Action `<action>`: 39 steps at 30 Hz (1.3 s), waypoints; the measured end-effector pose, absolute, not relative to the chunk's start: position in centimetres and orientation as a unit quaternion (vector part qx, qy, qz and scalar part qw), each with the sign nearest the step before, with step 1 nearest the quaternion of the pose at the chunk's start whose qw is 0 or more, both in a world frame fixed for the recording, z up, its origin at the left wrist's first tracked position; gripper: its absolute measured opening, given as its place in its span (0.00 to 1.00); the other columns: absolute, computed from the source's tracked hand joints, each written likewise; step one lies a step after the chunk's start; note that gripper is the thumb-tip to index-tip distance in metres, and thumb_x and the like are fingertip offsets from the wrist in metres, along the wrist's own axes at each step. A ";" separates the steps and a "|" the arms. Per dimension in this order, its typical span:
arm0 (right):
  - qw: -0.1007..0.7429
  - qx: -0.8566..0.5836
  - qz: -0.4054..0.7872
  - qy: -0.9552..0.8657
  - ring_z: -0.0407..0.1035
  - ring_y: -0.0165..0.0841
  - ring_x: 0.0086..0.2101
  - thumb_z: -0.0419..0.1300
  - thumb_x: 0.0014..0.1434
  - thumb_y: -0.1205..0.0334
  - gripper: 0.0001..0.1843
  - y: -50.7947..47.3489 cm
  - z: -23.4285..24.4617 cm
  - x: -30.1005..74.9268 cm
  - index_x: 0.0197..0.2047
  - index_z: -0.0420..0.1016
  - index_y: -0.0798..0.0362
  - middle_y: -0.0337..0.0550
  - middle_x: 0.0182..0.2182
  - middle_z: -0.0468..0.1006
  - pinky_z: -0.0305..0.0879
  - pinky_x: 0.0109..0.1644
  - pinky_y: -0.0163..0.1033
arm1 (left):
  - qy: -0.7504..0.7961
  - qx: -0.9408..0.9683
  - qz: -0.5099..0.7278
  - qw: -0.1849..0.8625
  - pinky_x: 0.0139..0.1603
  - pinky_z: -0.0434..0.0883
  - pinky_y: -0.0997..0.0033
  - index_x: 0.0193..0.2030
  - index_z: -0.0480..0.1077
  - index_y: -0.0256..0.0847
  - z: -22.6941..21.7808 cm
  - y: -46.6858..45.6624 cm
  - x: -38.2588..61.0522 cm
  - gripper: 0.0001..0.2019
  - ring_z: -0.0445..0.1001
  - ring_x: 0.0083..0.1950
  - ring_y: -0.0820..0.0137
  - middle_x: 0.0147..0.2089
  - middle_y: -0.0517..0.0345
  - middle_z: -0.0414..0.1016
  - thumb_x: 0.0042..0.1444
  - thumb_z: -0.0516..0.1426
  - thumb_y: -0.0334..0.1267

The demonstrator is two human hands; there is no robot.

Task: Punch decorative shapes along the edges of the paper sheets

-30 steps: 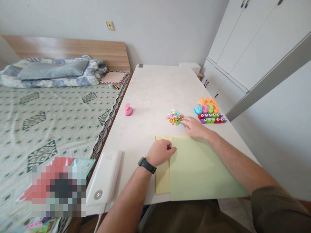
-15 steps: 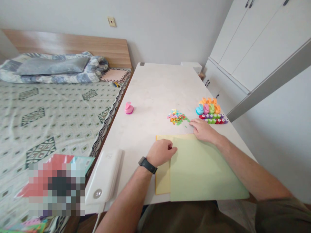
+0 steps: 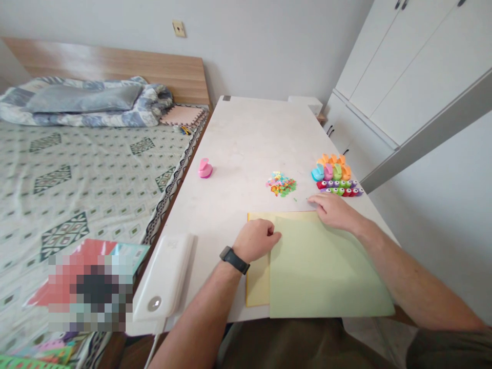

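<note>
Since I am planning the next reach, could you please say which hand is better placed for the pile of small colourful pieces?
Probably the right hand: its outstretched fingertips are nearer the colourful pile, while the left hand is curled over the paper sheets.

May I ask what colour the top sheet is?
The top sheet is pale green; see the head view.

Lit brightly and softly, apparently from left of the white table [image 3: 249, 136], casting faint shadows rightward across it. Shiny with glare on the headboard [image 3: 115, 64], left of the table's far end. Stretched aslant at the wardrobe [image 3: 407, 66], right of the table. Pixelated into blocks left of the table's near end.
</note>
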State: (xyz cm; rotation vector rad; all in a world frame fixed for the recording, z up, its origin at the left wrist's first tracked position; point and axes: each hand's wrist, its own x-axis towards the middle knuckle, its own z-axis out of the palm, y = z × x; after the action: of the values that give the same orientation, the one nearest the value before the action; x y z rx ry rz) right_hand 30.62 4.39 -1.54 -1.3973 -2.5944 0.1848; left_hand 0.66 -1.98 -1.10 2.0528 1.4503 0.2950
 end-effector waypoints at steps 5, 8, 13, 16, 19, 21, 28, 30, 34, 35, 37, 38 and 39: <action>0.088 -0.457 0.045 -0.884 0.71 0.43 0.53 0.53 0.56 0.75 0.23 4.6 -2.4 29.2 0.52 0.79 0.57 0.55 0.53 0.79 0.64 0.60 0.48 | 0.546 0.776 0.112 0.296 0.29 0.52 0.68 0.23 0.66 0.40 -1.2 -1.9 0.6 0.17 0.63 0.26 0.72 0.24 0.58 0.70 0.58 0.55 0.47; 0.107 -0.447 0.047 -0.887 0.69 0.44 0.56 0.54 0.56 0.75 0.24 6.0 -3.0 27.6 0.55 0.78 0.58 0.56 0.56 0.77 0.62 0.63 0.49 | 0.546 0.776 0.110 0.296 0.29 0.52 0.69 0.23 0.66 0.40 -1.2 -1.9 0.6 0.17 0.63 0.25 0.72 0.23 0.59 0.70 0.58 0.55 0.47; 0.160 -0.449 0.048 -0.878 0.70 0.42 0.56 0.53 0.58 0.75 0.23 7.2 -2.4 26.8 0.54 0.78 0.56 0.53 0.56 0.78 0.62 0.64 0.48 | 0.544 0.777 0.111 0.297 0.29 0.52 0.69 0.23 0.67 0.40 -1.1 -1.9 0.6 0.17 0.62 0.25 0.73 0.23 0.59 0.69 0.59 0.55 0.47; 0.166 -0.473 0.050 -0.864 0.74 0.42 0.50 0.52 0.59 0.74 0.21 6.4 -1.9 28.1 0.51 0.80 0.56 0.52 0.50 0.81 0.67 0.58 0.46 | 0.544 0.777 0.110 0.297 0.29 0.52 0.68 0.23 0.67 0.40 -1.2 -1.9 0.6 0.16 0.62 0.25 0.73 0.23 0.59 0.69 0.58 0.55 0.46; 0.143 -0.488 0.062 -0.859 0.76 0.41 0.45 0.53 0.59 0.73 0.20 5.0 -1.8 29.8 0.49 0.80 0.54 0.50 0.45 0.83 0.69 0.53 0.45 | 0.545 0.777 0.114 0.295 0.29 0.53 0.68 0.23 0.67 0.40 -1.3 -1.9 0.6 0.16 0.63 0.26 0.73 0.23 0.59 0.70 0.58 0.55 0.46; 0.133 -0.485 0.066 -0.862 0.75 0.41 0.46 0.53 0.59 0.74 0.20 4.2 -1.9 30.4 0.49 0.80 0.54 0.49 0.45 0.83 0.69 0.53 0.45 | 0.544 0.777 0.115 0.296 0.29 0.53 0.68 0.23 0.67 0.40 -1.3 -1.9 0.7 0.16 0.63 0.26 0.72 0.24 0.58 0.70 0.58 0.54 0.46; 0.138 -0.440 0.061 -0.885 0.73 0.43 0.52 0.54 0.55 0.77 0.24 4.7 -2.8 28.4 0.53 0.79 0.55 0.52 0.52 0.81 0.65 0.59 0.48 | 0.545 0.776 0.111 0.296 0.29 0.51 0.69 0.23 0.67 0.40 -1.3 -1.9 0.6 0.16 0.63 0.25 0.73 0.23 0.59 0.69 0.59 0.55 0.46; 0.159 -0.428 0.074 -0.887 0.71 0.43 0.55 0.54 0.55 0.77 0.26 5.5 -2.9 27.6 0.54 0.78 0.55 0.52 0.55 0.79 0.64 0.62 0.49 | 0.545 0.778 0.113 0.292 0.29 0.51 0.69 0.23 0.67 0.40 -1.3 -1.9 0.6 0.16 0.63 0.25 0.73 0.23 0.59 0.69 0.59 0.55 0.46; 0.222 -0.452 0.096 -0.859 0.73 0.41 0.54 0.52 0.56 0.78 0.25 6.2 -2.4 27.0 0.52 0.79 0.53 0.50 0.53 0.80 0.65 0.61 0.47 | 0.543 0.779 0.114 0.292 0.28 0.51 0.69 0.22 0.66 0.40 -1.4 -1.9 0.6 0.17 0.62 0.25 0.73 0.22 0.60 0.69 0.58 0.55 0.46; 0.224 -0.455 0.103 -0.856 0.74 0.40 0.52 0.52 0.56 0.78 0.24 6.1 -2.2 27.0 0.51 0.80 0.53 0.49 0.51 0.81 0.67 0.59 0.46 | 0.542 0.779 0.114 0.294 0.28 0.51 0.69 0.22 0.66 0.40 -1.4 -1.9 0.6 0.17 0.62 0.25 0.73 0.22 0.60 0.69 0.58 0.55 0.46; 0.203 -0.446 0.116 -0.864 0.75 0.40 0.48 0.52 0.56 0.78 0.23 5.7 -1.9 27.1 0.49 0.81 0.53 0.48 0.47 0.83 0.68 0.56 0.45 | 0.544 0.776 0.114 0.297 0.28 0.51 0.69 0.22 0.66 0.40 -1.3 -1.9 0.6 0.17 0.62 0.25 0.73 0.22 0.60 0.69 0.58 0.55 0.47; 0.189 -0.438 0.120 -0.871 0.76 0.40 0.47 0.52 0.55 0.78 0.22 5.5 -1.8 27.1 0.47 0.81 0.54 0.48 0.46 0.83 0.69 0.55 0.45 | 0.545 0.776 0.115 0.297 0.28 0.51 0.69 0.23 0.66 0.40 -1.3 -1.9 0.6 0.17 0.62 0.25 0.73 0.22 0.60 0.69 0.58 0.55 0.47; 0.176 -0.430 0.120 -0.877 0.76 0.40 0.46 0.53 0.55 0.78 0.22 5.3 -1.9 27.1 0.47 0.81 0.54 0.48 0.45 0.84 0.69 0.54 0.45 | 0.545 0.776 0.116 0.296 0.29 0.51 0.69 0.23 0.67 0.40 -1.3 -1.9 0.6 0.16 0.62 0.25 0.73 0.23 0.60 0.69 0.58 0.55 0.46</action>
State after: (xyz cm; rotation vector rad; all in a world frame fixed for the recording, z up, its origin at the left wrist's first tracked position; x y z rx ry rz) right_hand 27.11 5.27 -1.85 -1.2176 -2.4841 0.3393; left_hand 0.64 -1.91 -1.33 2.0629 1.4492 0.3095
